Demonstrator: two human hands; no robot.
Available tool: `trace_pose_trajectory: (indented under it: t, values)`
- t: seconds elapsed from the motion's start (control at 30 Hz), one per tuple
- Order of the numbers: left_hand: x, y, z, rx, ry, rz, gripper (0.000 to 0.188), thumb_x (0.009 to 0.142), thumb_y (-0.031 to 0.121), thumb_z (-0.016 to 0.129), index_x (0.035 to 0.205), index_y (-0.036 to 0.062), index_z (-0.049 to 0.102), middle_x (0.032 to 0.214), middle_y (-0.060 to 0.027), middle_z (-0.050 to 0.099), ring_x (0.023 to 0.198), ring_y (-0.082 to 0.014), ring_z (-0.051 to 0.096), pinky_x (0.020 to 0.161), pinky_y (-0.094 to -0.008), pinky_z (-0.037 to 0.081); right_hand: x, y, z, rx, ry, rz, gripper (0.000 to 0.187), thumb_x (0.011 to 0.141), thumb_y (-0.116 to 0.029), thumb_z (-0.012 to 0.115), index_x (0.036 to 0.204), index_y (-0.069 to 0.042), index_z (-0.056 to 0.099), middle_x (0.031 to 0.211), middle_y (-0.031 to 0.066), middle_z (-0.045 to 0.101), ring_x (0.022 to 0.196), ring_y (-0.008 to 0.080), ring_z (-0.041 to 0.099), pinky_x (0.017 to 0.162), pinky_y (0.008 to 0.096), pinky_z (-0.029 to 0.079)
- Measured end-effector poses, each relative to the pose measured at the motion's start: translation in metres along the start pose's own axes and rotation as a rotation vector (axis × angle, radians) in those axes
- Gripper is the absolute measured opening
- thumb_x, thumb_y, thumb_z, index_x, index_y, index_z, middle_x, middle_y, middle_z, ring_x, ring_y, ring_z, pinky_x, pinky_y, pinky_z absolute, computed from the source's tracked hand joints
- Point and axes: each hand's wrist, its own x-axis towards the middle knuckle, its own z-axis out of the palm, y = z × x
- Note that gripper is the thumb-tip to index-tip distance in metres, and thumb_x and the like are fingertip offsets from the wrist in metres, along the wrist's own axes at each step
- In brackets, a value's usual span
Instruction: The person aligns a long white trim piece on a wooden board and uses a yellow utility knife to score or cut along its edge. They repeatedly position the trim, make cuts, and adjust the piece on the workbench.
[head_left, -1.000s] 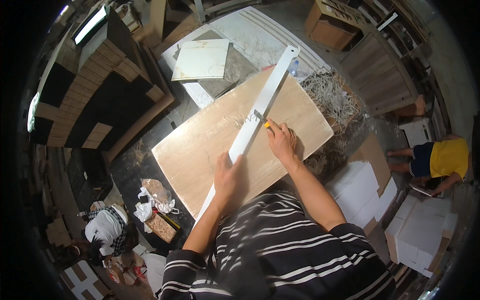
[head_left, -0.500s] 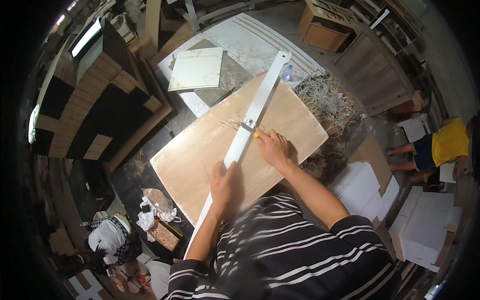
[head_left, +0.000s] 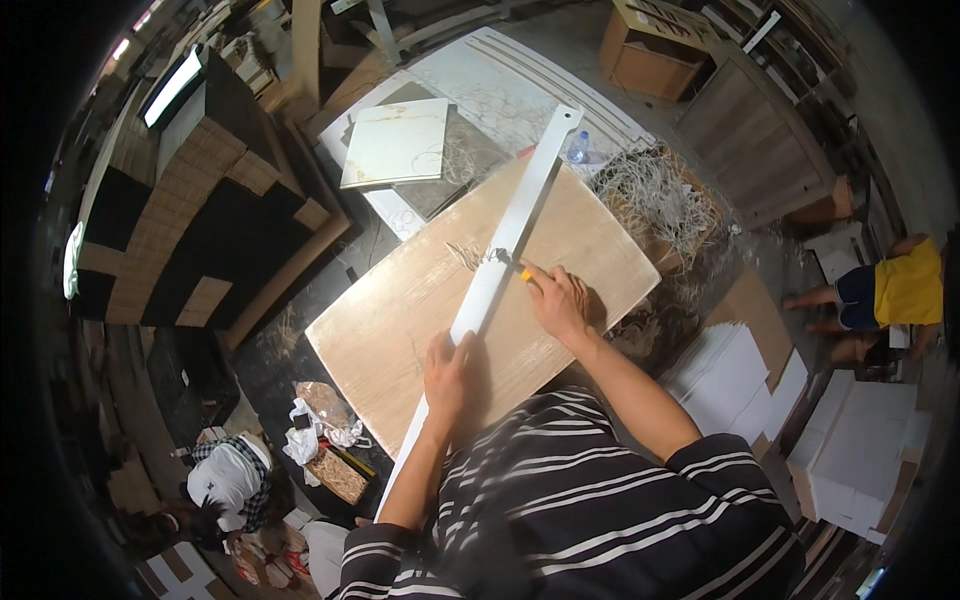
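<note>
A long white strip [head_left: 537,180] lies diagonally across a pale wooden board [head_left: 390,320], its far end reaching past the board's edge. My left hand [head_left: 446,376] is closed around the strip's nearer part, pressing it on the board. Just right of the strip, my right hand [head_left: 562,304] grips a small tool with a yellow handle [head_left: 527,277]; the fingers hide most of it, and its kind is unclear. Dark curled bits [head_left: 496,256] sit on the strip's middle. Thin pale shavings [head_left: 463,256] lie on the board beside them.
Beyond the board are a white sheet [head_left: 470,65], a square marbled panel [head_left: 400,140], a water bottle [head_left: 579,148] and a heap of shredded strands [head_left: 660,205]. White boxes [head_left: 860,450] stand at right. One person [head_left: 225,480] is at lower left, another in yellow [head_left: 908,285] at right.
My right hand has drawn the yellow-handled tool back to the right, off the strip's middle. More dark curled bits show there. My left hand keeps its grip on the strip.
</note>
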Motion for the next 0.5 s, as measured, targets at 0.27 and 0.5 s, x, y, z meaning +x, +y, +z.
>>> trace_pose_trajectory:
  t: [0.27,0.5]
  values:
    - [0.024,0.007,0.010,0.036,0.026,0.076,0.053,0.084,0.005,0.067,0.135,0.0189,0.063,0.141,-0.0243,0.052,0.128,-0.0440,0.052,0.105,-0.0491,0.046,-0.015,-0.001,0.003,-0.027,-0.051,-0.041,0.042,0.093,-0.027,0.065,0.135,-0.026,0.064,0.098,0.0099,0.060,0.093,0.0327,0.062,0.086,0.0473,0.046]
    - [0.062,0.015,0.034,0.079,-0.024,0.129,0.055,0.092,0.005,0.056,0.145,0.0214,0.058,0.151,-0.0222,0.045,0.134,-0.0427,0.047,0.111,-0.0493,0.040,0.007,0.017,0.002,-0.066,-0.017,0.040,0.041,0.093,-0.025,0.067,0.134,-0.024,0.065,0.100,0.0109,0.062,0.092,0.0329,0.062,0.084,0.0478,0.046]
